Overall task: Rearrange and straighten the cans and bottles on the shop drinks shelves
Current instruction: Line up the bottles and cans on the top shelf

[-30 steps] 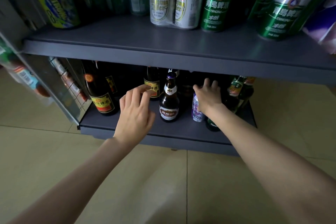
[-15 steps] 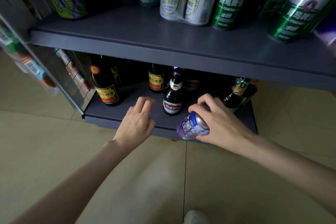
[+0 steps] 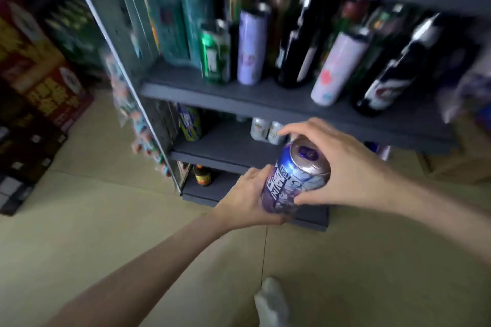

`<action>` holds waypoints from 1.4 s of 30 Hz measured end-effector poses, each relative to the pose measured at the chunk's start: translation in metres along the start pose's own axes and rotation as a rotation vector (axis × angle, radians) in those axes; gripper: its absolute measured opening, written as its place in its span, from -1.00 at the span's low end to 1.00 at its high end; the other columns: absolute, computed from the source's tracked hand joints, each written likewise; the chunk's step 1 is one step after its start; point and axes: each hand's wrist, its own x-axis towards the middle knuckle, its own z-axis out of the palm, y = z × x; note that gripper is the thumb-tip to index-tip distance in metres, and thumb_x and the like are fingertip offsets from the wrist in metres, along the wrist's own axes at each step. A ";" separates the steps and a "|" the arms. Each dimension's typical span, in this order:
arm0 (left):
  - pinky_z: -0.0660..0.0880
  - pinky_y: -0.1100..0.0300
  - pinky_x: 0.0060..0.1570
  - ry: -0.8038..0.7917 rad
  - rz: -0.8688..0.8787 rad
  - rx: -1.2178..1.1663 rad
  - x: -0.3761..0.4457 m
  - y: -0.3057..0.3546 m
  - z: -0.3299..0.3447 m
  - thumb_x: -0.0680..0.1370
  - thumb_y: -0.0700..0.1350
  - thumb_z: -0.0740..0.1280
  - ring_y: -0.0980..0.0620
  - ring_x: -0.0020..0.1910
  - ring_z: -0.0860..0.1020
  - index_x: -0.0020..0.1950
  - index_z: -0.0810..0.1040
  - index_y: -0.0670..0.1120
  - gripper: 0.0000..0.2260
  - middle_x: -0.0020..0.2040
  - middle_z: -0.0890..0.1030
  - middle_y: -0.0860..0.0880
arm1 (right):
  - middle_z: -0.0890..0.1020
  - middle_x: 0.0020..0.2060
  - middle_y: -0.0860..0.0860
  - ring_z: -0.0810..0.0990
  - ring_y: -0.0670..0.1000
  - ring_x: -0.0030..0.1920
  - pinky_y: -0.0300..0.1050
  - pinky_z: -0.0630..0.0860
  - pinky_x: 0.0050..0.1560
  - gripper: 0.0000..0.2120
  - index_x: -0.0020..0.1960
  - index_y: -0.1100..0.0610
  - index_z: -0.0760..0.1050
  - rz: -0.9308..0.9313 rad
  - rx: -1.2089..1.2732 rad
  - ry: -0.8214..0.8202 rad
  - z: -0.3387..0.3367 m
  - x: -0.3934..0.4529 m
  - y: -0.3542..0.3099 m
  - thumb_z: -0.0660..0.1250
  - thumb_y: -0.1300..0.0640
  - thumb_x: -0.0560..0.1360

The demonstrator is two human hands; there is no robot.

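Observation:
A purple and blue can (image 3: 293,180) is held tilted in front of the shelves, above the floor, its silver top facing me. My left hand (image 3: 245,198) cups its lower side from the left. My right hand (image 3: 337,164) grips its top end, fingers over the rim and thumb under it. Behind the can stand the grey shelves (image 3: 265,99). The upper shelf carries a green can (image 3: 215,53), a pale lilac can (image 3: 251,45), another pale can (image 3: 337,69) and dark bottles (image 3: 297,42). The picture is blurred by motion.
The middle shelf (image 3: 225,146) holds a yellow-blue can (image 3: 190,122) and two silver cans (image 3: 265,129). A dark bottle (image 3: 202,175) shows on the bottom shelf. Stacked cartons (image 3: 39,82) stand at the left. Tiled floor (image 3: 106,220) lies below, with a white shoe (image 3: 271,302).
The view has swung up and back, so higher shelves show. My right hand has lifted the purple can away from the bottom shelf, and my left hand has taken hold of its side.

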 end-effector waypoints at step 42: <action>0.41 0.17 -0.16 0.620 0.300 0.565 0.263 0.317 -0.315 0.54 -0.10 0.23 0.05 -0.06 0.54 0.14 0.48 -0.02 -0.81 -0.01 0.59 0.09 | 0.48 0.24 0.06 0.48 0.11 0.21 0.10 0.46 0.20 -0.30 0.33 0.14 0.27 0.439 0.249 0.802 -0.452 0.090 0.010 0.54 0.13 0.31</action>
